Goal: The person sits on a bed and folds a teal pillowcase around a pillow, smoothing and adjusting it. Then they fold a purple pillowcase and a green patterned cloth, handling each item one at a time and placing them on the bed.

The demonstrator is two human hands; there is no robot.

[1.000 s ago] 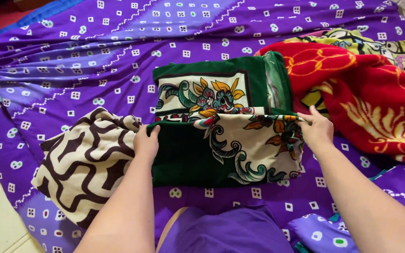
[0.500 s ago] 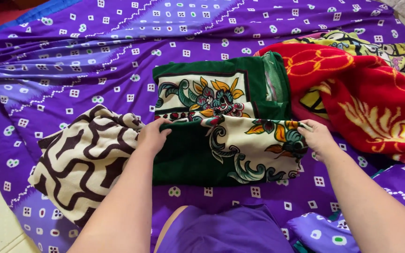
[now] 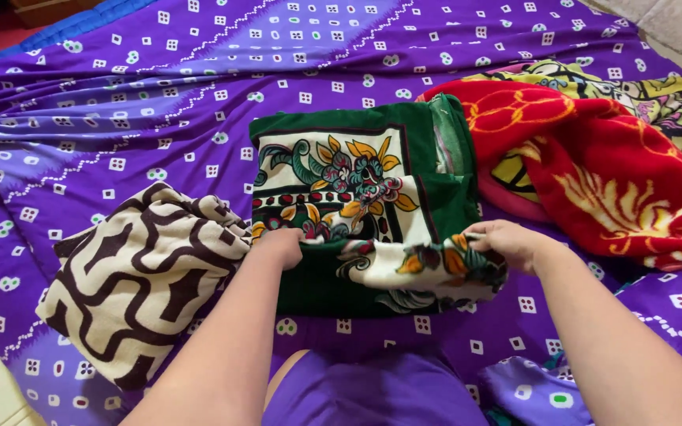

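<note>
A dark green blanket [image 3: 357, 189] with a cream floral panel lies folded on the purple patterned sheet [image 3: 199, 87] in front of me. My left hand [image 3: 278, 244] grips its near fold at the left side. My right hand [image 3: 507, 243] pinches the same fold at the right corner, where the cloth bunches up and curls over. Both forearms reach in from the bottom of the view.
A folded cream cloth with dark brown wavy stripes [image 3: 144, 276] lies just left of the green blanket. A rumpled red and yellow blanket [image 3: 593, 173] lies to the right, touching it. Purple clothing [image 3: 372, 394] covers my lap at the bottom edge.
Both hands have drawn the near fold of the green blanket toward me, and the view has shifted downward slightly. The right corner now bunches more tightly under my right hand.
</note>
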